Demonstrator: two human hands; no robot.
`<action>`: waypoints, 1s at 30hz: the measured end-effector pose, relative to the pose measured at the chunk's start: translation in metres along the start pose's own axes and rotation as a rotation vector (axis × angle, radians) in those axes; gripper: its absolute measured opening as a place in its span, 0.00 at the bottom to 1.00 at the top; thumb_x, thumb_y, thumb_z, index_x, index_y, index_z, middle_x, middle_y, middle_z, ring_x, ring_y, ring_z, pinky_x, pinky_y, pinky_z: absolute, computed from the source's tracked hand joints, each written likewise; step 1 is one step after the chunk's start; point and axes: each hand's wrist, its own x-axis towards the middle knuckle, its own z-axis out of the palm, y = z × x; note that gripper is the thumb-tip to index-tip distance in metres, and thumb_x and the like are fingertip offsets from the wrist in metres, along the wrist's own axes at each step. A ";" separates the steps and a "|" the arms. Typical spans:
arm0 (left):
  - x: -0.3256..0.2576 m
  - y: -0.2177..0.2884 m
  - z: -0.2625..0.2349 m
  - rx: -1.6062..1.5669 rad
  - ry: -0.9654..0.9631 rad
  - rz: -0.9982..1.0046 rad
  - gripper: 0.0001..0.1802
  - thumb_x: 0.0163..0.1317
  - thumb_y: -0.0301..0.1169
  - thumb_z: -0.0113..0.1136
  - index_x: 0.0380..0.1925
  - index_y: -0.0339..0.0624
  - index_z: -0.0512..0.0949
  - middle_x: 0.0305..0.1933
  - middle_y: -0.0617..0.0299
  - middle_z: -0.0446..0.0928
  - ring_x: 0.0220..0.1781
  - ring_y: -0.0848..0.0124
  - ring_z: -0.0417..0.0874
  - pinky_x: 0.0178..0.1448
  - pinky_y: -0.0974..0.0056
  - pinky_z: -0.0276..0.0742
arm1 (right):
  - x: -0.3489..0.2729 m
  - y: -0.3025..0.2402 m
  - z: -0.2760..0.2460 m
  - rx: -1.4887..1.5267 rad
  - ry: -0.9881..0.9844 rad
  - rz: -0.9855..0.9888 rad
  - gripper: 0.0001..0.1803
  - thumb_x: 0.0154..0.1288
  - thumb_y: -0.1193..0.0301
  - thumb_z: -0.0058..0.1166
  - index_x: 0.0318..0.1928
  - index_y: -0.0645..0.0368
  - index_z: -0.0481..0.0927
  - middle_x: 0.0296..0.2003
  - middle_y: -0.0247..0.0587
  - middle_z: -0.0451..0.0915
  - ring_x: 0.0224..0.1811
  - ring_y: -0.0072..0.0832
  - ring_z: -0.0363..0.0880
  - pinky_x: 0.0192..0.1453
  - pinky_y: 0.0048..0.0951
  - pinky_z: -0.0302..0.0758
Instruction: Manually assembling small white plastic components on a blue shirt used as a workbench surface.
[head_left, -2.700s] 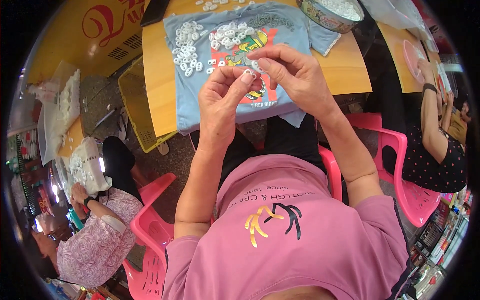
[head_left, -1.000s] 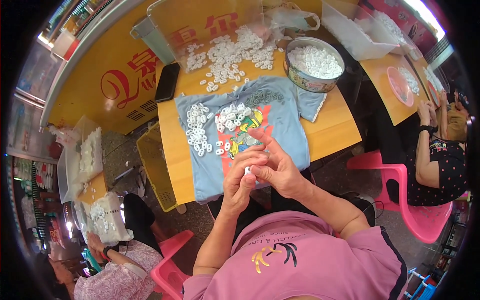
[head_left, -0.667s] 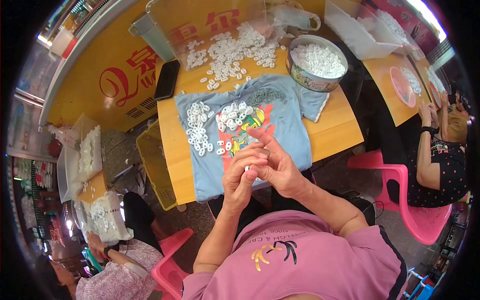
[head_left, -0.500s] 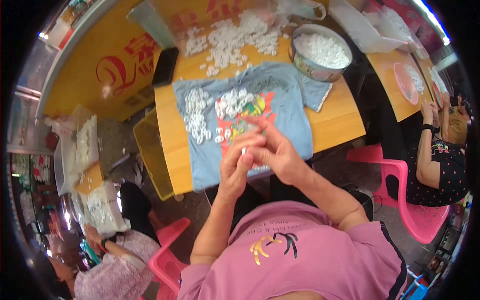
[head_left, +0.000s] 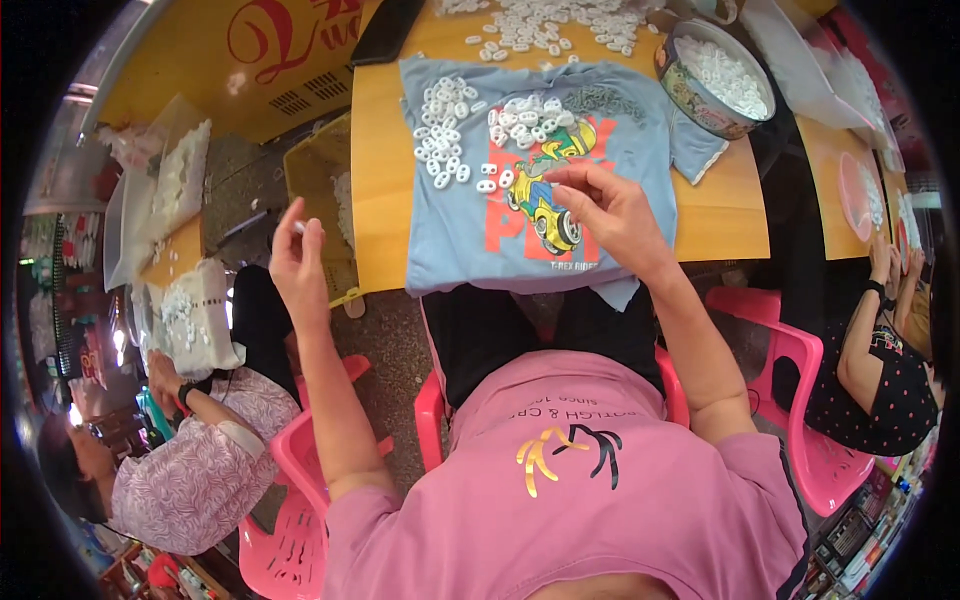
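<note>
Yellow worktop (head_left: 720,215) carries a blue shirt (head_left: 470,230) spread flat, with small white pieces (head_left: 445,135) scattered over its upper part and a round tin (head_left: 712,80) of more pieces at its far right corner. Right hand (head_left: 605,210) rests on the shirt, fingertips pinched together just right of the pieces. Left hand (head_left: 298,262) is raised off to the left, clear of the worktop, pinching one white piece (head_left: 297,228).

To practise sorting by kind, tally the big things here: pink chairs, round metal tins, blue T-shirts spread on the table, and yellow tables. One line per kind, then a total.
Pink plastic chairs: 3
Round metal tins of white pieces: 1
Blue T-shirts: 1
Yellow tables: 2
Total: 7
</note>
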 end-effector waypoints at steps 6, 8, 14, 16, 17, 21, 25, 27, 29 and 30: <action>0.017 -0.040 -0.021 0.393 0.171 0.065 0.39 0.64 0.40 0.65 0.71 0.40 0.59 0.69 0.49 0.60 0.69 0.58 0.65 0.69 0.55 0.64 | 0.044 0.002 0.020 -0.628 0.061 -0.353 0.07 0.63 0.71 0.61 0.39 0.61 0.85 0.32 0.39 0.81 0.31 0.26 0.79 0.37 0.27 0.74; 0.004 -0.029 -0.005 0.324 0.179 0.090 0.36 0.65 0.36 0.64 0.70 0.40 0.61 0.68 0.49 0.61 0.68 0.59 0.66 0.69 0.55 0.66 | 0.064 0.006 0.031 -0.719 0.065 -0.420 0.07 0.63 0.70 0.60 0.38 0.59 0.85 0.33 0.40 0.81 0.32 0.31 0.80 0.38 0.30 0.75; -0.027 -0.007 0.035 0.101 0.041 0.108 0.28 0.67 0.28 0.59 0.66 0.37 0.65 0.66 0.54 0.65 0.66 0.61 0.69 0.65 0.58 0.71 | 0.103 0.015 0.059 -0.998 0.068 -0.471 0.08 0.62 0.65 0.59 0.36 0.55 0.85 0.36 0.39 0.82 0.36 0.41 0.82 0.40 0.39 0.77; -0.035 -0.004 0.045 0.090 0.044 0.167 0.25 0.66 0.26 0.59 0.63 0.37 0.68 0.64 0.53 0.67 0.65 0.61 0.70 0.65 0.58 0.71 | 0.107 0.019 0.064 -1.026 0.058 -0.474 0.08 0.62 0.64 0.60 0.36 0.54 0.85 0.36 0.38 0.82 0.36 0.41 0.82 0.40 0.39 0.78; -0.037 0.000 0.051 0.134 0.046 0.200 0.24 0.65 0.26 0.59 0.62 0.37 0.70 0.63 0.52 0.69 0.65 0.60 0.71 0.65 0.58 0.70 | 0.107 0.020 0.064 -1.036 0.063 -0.480 0.09 0.61 0.63 0.60 0.37 0.54 0.85 0.36 0.38 0.82 0.36 0.41 0.82 0.39 0.40 0.78; -0.038 0.015 0.063 0.360 0.061 0.376 0.22 0.63 0.25 0.60 0.58 0.37 0.73 0.60 0.50 0.72 0.63 0.56 0.72 0.65 0.57 0.69 | 0.108 0.020 0.062 -1.057 0.051 -0.491 0.09 0.61 0.63 0.61 0.37 0.54 0.84 0.35 0.38 0.81 0.35 0.41 0.82 0.39 0.41 0.78; -0.034 0.024 0.074 0.351 0.065 0.424 0.19 0.61 0.22 0.60 0.54 0.37 0.76 0.56 0.50 0.75 0.60 0.55 0.74 0.63 0.57 0.70 | 0.108 0.021 0.062 -1.106 0.042 -0.555 0.08 0.62 0.65 0.60 0.36 0.55 0.83 0.36 0.38 0.80 0.35 0.41 0.82 0.38 0.41 0.78; -0.029 0.022 0.080 0.310 0.015 0.503 0.16 0.60 0.20 0.60 0.49 0.37 0.78 0.50 0.52 0.78 0.54 0.55 0.76 0.58 0.56 0.71 | 0.108 0.021 0.060 -1.127 0.043 -0.563 0.07 0.62 0.67 0.59 0.36 0.56 0.83 0.35 0.38 0.80 0.35 0.42 0.82 0.37 0.40 0.78; -0.026 0.025 0.089 0.270 -0.029 0.495 0.14 0.59 0.20 0.60 0.46 0.37 0.79 0.47 0.53 0.78 0.51 0.55 0.76 0.56 0.56 0.72 | 0.106 0.022 0.056 -1.126 0.040 -0.567 0.07 0.62 0.67 0.59 0.36 0.56 0.83 0.35 0.39 0.79 0.35 0.42 0.82 0.36 0.40 0.77; -0.025 0.025 0.094 0.237 -0.071 0.490 0.13 0.58 0.19 0.61 0.44 0.36 0.79 0.45 0.53 0.79 0.49 0.54 0.77 0.54 0.56 0.72 | 0.105 0.022 0.053 -1.118 0.038 -0.576 0.06 0.62 0.68 0.59 0.36 0.56 0.83 0.36 0.39 0.79 0.35 0.42 0.82 0.36 0.40 0.77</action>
